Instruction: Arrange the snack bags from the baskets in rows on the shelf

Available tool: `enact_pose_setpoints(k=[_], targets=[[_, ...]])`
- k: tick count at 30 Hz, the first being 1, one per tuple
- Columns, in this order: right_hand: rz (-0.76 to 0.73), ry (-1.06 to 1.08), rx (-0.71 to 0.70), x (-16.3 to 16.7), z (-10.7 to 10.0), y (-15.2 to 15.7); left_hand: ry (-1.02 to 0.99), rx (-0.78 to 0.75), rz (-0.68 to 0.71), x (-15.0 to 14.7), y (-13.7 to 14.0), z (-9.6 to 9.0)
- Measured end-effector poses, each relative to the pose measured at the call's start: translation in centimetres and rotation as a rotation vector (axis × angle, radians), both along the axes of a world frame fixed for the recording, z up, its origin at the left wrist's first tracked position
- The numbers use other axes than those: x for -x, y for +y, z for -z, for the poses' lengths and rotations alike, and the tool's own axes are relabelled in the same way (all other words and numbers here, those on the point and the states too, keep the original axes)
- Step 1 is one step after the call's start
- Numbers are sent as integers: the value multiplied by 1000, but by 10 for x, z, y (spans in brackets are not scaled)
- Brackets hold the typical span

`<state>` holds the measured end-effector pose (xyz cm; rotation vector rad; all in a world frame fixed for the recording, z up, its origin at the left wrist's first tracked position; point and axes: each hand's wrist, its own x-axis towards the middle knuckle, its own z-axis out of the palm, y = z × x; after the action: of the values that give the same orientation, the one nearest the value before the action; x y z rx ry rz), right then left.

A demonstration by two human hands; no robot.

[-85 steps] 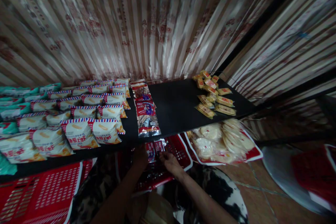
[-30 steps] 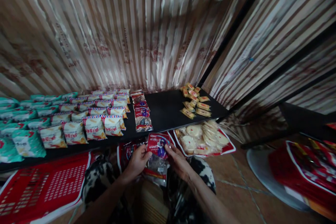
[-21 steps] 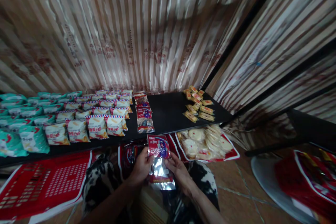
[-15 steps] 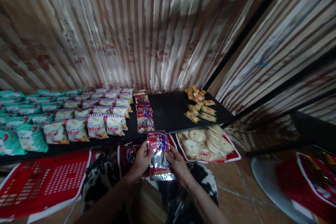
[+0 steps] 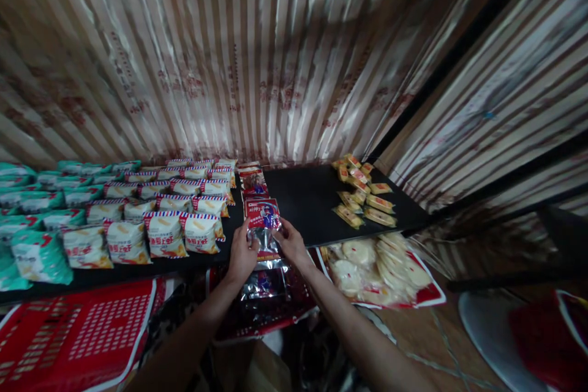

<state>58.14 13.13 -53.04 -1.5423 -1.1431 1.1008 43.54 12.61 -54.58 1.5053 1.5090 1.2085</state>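
A red and silver snack packet [image 5: 263, 228] is pinched at its two sides by my hands, above the front edge of the black shelf [image 5: 303, 208]. My left hand [image 5: 244, 251] grips its left edge and my right hand [image 5: 291, 245] its right edge. Directly behind it, a like red packet [image 5: 253, 184] lies flat on the shelf, and the held one overlaps the front of that column. To the left stand rows of white snack bags [image 5: 166, 234] with striped tops. Below my hands, a red basket [image 5: 294, 318] holds more dark, shiny packets [image 5: 263, 285].
Teal bags [image 5: 41, 256] fill the shelf's far left. Small yellow packets [image 5: 358, 187] lie at its right end. Below are a red basket [image 5: 103, 331] and a bin of round, pale wrapped pieces [image 5: 358, 260]. A striped curtain [image 5: 275, 55] hangs behind.
Both hands have moved forward and up with the packet, from over my lap to the shelf's front. The basket of dark packets below now shows more.
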Motion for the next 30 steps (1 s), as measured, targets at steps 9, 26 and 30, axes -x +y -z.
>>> enact_pose_setpoints(k=[9, 26, 30], targets=[[32, -475, 19, 10, -2, 19, 358, -59, -52, -3, 10, 17], [-100, -849, 98, 14, -11, 12, 512, -245, -49, -7, 6, 27], [-90, -867, 55, 14, -8, 11, 511, -394, 10, -5, 3, 28]])
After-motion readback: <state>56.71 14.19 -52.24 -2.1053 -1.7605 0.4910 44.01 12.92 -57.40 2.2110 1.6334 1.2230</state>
